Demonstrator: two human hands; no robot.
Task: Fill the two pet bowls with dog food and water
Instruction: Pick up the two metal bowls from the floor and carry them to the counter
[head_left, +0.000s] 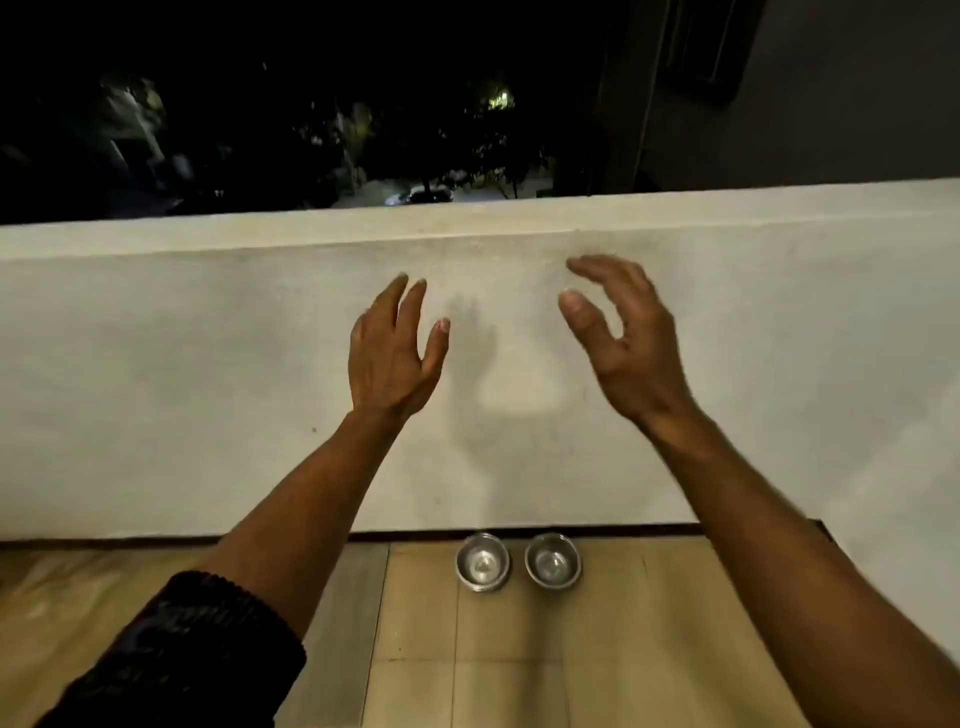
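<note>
Two small shiny steel pet bowls stand side by side on the tiled floor at the foot of a wall: the left bowl (482, 562) and the right bowl (552, 560). Both look bare inside, showing only reflections. My left hand (390, 353) and my right hand (618, 338) are held up high in front of the wall, far above the bowls, fingers apart and holding nothing. No dog food or water container is in view.
A waist-high white parapet wall (208, 364) runs across the view, with dark night, trees and a street beyond it. The floor (519, 649) is beige tile. A dark building wall stands at the upper right.
</note>
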